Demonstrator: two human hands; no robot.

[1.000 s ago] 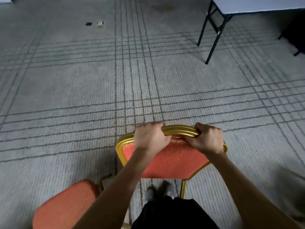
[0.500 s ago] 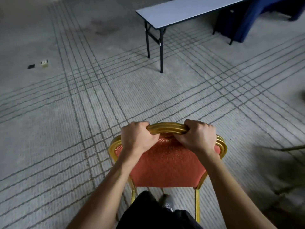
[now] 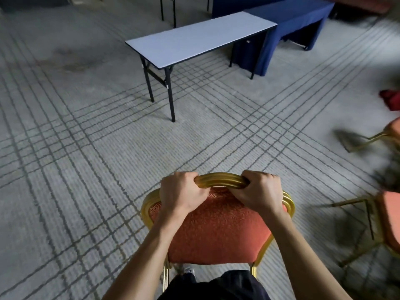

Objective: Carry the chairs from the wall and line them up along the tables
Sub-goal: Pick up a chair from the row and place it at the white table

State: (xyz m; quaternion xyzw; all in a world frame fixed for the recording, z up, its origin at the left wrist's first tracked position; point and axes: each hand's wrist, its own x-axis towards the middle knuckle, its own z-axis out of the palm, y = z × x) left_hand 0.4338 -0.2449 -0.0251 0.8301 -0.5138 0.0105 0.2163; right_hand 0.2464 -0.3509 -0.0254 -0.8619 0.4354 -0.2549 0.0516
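Head view is showing my left hand (image 3: 181,195) and right hand (image 3: 258,194) both curling tightly round the gold top rail (image 3: 220,180) of the orange chair (image 3: 216,232), which I am holding just in front of my legs. It is sitting well apart from the white folding table (image 3: 201,37) ahead on the lined carpet (image 3: 86,169). A blue-draped table (image 3: 287,20) is standing just beside that table's far end. Another orange chair (image 3: 389,221) is showing blurred at the right edge.
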